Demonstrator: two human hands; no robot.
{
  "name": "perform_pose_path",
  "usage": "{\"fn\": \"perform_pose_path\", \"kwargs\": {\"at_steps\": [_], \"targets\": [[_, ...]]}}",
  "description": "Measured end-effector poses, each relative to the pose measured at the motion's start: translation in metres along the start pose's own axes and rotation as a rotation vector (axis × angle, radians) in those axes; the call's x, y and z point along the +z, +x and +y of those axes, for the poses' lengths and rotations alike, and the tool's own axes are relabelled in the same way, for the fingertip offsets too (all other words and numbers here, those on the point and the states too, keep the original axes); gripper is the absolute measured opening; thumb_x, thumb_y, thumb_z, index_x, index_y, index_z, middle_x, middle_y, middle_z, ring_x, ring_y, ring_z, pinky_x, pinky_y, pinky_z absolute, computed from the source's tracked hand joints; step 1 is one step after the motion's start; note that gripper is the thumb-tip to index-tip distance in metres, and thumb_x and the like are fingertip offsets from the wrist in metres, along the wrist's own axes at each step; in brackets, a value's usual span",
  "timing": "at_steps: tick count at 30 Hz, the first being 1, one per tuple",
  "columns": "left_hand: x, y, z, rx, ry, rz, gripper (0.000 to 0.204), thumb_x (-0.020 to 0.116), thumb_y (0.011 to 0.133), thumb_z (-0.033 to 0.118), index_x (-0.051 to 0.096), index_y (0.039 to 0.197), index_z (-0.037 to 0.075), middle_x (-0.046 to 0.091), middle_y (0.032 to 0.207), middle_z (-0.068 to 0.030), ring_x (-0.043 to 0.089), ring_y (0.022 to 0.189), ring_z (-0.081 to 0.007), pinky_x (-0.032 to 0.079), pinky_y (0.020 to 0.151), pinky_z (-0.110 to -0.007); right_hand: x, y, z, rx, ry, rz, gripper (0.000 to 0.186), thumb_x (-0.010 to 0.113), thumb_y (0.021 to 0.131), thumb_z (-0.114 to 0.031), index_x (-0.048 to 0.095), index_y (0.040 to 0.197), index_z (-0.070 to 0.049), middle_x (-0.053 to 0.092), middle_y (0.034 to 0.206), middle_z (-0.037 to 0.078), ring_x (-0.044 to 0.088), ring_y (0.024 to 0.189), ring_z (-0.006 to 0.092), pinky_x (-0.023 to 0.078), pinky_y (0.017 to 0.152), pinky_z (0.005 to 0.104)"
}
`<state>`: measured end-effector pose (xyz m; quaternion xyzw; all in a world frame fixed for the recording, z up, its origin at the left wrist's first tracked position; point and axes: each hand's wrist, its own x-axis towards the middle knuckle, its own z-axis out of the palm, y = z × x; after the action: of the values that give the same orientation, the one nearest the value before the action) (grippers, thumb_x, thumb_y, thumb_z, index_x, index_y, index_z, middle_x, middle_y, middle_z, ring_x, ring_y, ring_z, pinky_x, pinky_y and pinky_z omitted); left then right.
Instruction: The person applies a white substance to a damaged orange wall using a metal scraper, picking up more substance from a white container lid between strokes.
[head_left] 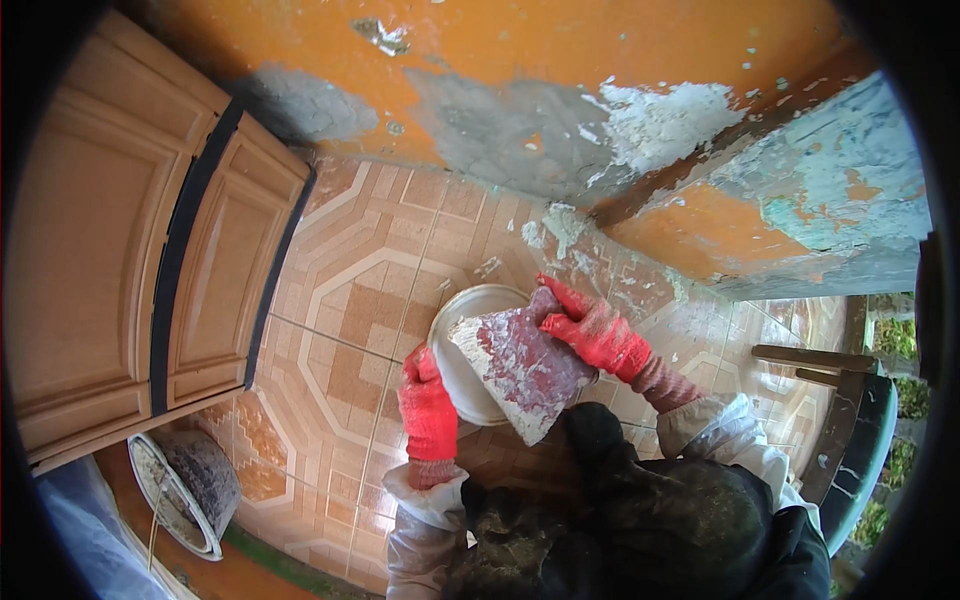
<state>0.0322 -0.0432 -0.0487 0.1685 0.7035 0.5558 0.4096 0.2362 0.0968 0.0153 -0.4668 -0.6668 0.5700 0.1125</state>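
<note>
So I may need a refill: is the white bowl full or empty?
Cannot tell: the trowel in the right hand covers most of the bowl.

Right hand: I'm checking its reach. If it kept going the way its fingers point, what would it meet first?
The right hand points up-left along the trowel. Past the blade's edge it would likely meet the white bowl first, then tiled floor; depth is unclear.

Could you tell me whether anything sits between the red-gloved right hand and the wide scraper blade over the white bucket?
Nothing visible does. The right hand already grips the upper end of the scraper blade, which lies across the white bucket. The left hand holds the bucket's near rim, clear of the blade.
</note>
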Motion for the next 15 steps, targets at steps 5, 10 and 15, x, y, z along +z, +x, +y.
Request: {"fn": "perform_pose_path", "kwargs": {"at_steps": [5, 10, 15], "targets": [[0.005, 0.008, -0.009, -0.130, -0.237, 0.148, 0.046, 0.048, 0.093, 0.044, 0.057, 0.109, 0.002, 0.065, 0.095, -0.0088, 0.062, 0.086, -0.0176, 0.051, 0.074, -0.030, -0.020, -0.020, 0.021, -0.165, 0.057, -0.054, 0.053, 0.051, 0.087, -0.005, 0.039, 0.138, -0.013, 0.053, 0.128, 0.014, 0.056, 0.111, 0.0236, 0.042, 0.093, 0.0325], [0.018, 0.007, 0.026, -0.159, -0.370, 0.067, 0.046, 0.046, 0.094, 0.043, 0.056, 0.110, 0.001, 0.065, 0.098, -0.0102, 0.063, 0.085, -0.0193, 0.052, 0.075, -0.031, -0.043, -0.044, -0.003, -0.363, -0.075, -0.088, 0.053, 0.049, 0.081, 0.004, 0.047, 0.131, -0.014, 0.058, 0.120, 0.014, 0.059, 0.104, 0.0282, 0.047, 0.086, 0.0334], [0.040, 0.002, 0.055, -0.149, -0.482, -0.052, 0.046, 0.045, 0.094, 0.042, 0.055, 0.112, 0.001, 0.065, 0.100, -0.0104, 0.064, 0.085, -0.0193, 0.052, 0.074, -0.031, -0.055, -0.068, -0.024, -0.427, -0.897, 0.260, 0.051, 0.061, 0.069, -0.003, 0.060, 0.116, -0.022, 0.060, 0.104, 0.007, 0.059, 0.091, 0.0273, 0.048, 0.073, 0.0379]]}}
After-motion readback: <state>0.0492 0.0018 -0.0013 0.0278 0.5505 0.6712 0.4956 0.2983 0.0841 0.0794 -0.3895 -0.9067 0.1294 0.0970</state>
